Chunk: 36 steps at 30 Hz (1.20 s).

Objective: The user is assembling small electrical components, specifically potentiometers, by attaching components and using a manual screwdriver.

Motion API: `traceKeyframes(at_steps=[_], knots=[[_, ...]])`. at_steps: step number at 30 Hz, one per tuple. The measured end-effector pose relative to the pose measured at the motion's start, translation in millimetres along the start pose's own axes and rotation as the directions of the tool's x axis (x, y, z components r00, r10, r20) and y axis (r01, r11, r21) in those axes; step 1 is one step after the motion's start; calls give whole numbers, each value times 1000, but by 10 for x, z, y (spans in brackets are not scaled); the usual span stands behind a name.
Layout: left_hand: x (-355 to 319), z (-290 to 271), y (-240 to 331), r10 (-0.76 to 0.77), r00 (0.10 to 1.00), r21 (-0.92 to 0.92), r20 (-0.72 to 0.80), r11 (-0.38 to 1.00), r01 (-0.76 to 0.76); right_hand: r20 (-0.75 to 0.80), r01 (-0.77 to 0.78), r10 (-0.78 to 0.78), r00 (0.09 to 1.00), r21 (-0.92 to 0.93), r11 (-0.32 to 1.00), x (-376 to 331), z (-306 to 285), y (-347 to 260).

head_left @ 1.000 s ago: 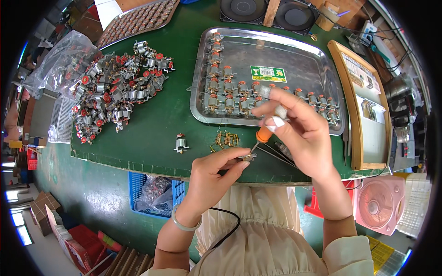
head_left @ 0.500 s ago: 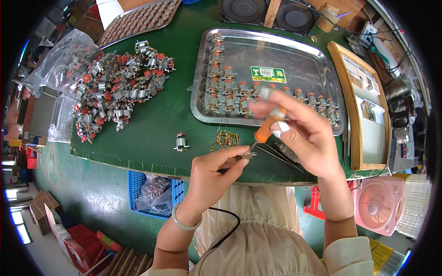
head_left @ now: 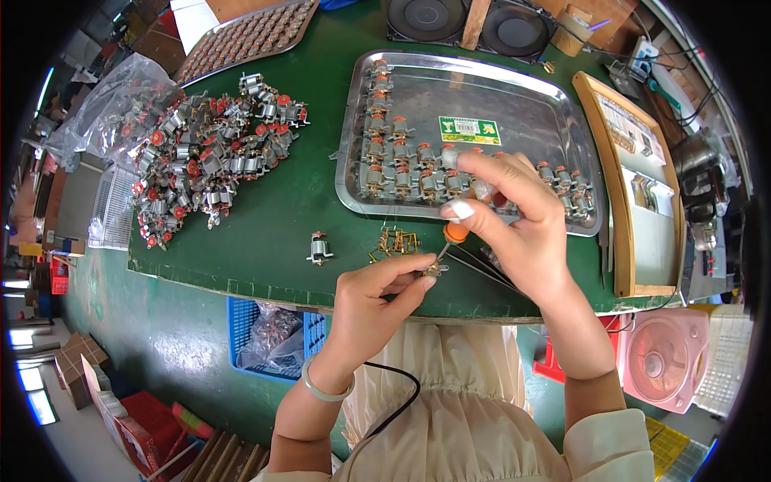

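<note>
My left hand point(head_left: 371, 299) pinches a small silver-and-brass metal part point(head_left: 434, 271) between thumb and fingertips just above the table's near edge. An orange-handled screwdriver point(head_left: 456, 233) stands tilted over it, its thin shaft reaching down to the part. My right hand point(head_left: 526, 221) has thumb and curled fingers around the upper handle; the exact contact at the tip is too small to make out. Beside my left hand lie several loose brass-coloured brackets point(head_left: 395, 241). A single silver assembly point(head_left: 319, 248) rests farther left.
A metal tray point(head_left: 514, 96) holds rows of red-topped assemblies beyond my hands. To the left is a heap of similar assemblies point(head_left: 213, 153) beside a plastic bag point(head_left: 120, 96). Tweezers-like tools point(head_left: 490, 269) lie under my right hand. A wooden-framed case point(head_left: 622, 201) stands right.
My right hand has turned on the screwdriver handle, its fingers curling in and covering more of the orange grip. My left hand and the pinched part stay nearly in place.
</note>
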<state>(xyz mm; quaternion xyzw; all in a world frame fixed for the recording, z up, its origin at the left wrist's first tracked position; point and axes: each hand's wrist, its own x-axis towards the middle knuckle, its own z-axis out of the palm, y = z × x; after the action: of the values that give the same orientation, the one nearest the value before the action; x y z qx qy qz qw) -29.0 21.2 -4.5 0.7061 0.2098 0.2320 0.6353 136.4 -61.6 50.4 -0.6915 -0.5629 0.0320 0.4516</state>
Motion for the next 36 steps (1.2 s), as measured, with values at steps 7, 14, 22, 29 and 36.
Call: traceKeyframes(at_steps=[7, 14, 22, 29, 36], knots=[[-8, 6, 24, -11, 1000, 0, -13, 1000, 11, 51, -35, 30, 998, 102, 994, -44, -55, 63], [-8, 5, 22, -1, 1000, -4, -6, 1000, 1, 287, -330, 176, 942, 680, 654, -13, -146, 34], [-9, 14, 20, 20, 1000, 18, 2, 1000, -20, 117, -373, 355, 928, 346, 861, 39, 22, -83], [-43, -33, 13, 48, 999, -107, 22, 993, -45, 2, -231, 464, 886, 869, 438, -217, -25, -110], [-45, -54, 188, -10, 997, -568, 71, 821, 49, 517, -675, 530, 673, 722, 153, -584, 40, -241]])
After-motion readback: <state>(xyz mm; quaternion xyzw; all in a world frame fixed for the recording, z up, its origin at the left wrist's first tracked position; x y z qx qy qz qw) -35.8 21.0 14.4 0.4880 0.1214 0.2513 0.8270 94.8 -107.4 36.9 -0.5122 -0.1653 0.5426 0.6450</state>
